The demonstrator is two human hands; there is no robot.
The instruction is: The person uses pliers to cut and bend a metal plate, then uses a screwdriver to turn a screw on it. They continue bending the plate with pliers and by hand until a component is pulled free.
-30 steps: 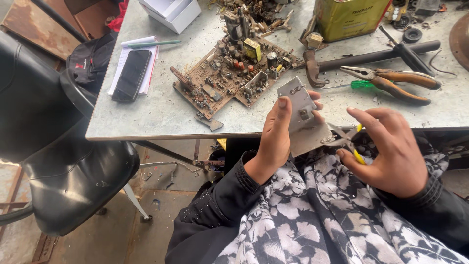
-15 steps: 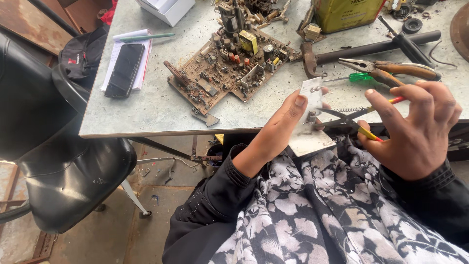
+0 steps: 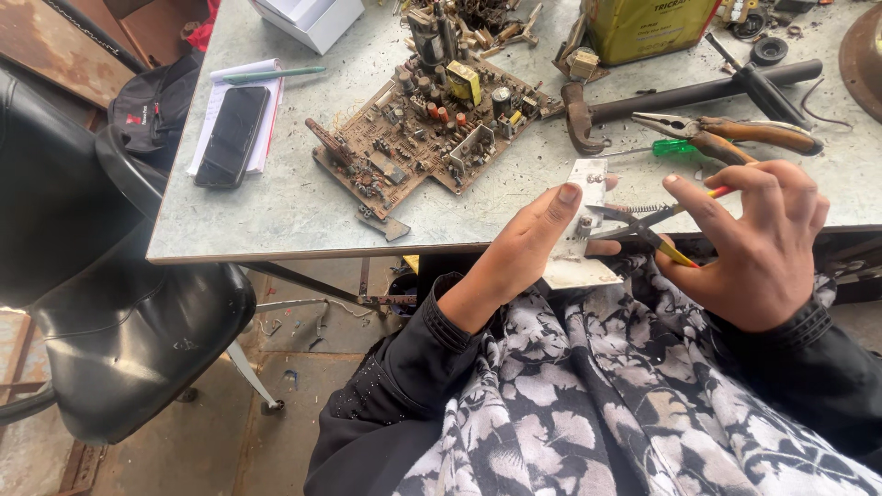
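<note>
My left hand (image 3: 519, 253) holds a small pale metal plate (image 3: 581, 268) upright in front of my lap, index finger along its face. My right hand (image 3: 758, 248) grips small cutters (image 3: 636, 222) with yellow and red handles, the other fingers spread. The cutter jaws point left and touch the plate near a small part mounted on it. A brown circuit board (image 3: 418, 138) crowded with components lies on the grey table (image 3: 276, 216) just beyond my left hand.
A black phone (image 3: 230, 136) rests on papers at the left, with a green pen (image 3: 271, 75) and a white box (image 3: 308, 18). Orange-handled pliers (image 3: 735, 131), a green screwdriver (image 3: 675, 147), a dark hammer (image 3: 680, 96) and a yellow can (image 3: 648, 28) lie to the right. A black chair (image 3: 119, 303) stands at the left.
My right hand has risen from below the table edge and spread its fingers. The cutter jaws have come against the plate, which my left hand has turned more upright.
</note>
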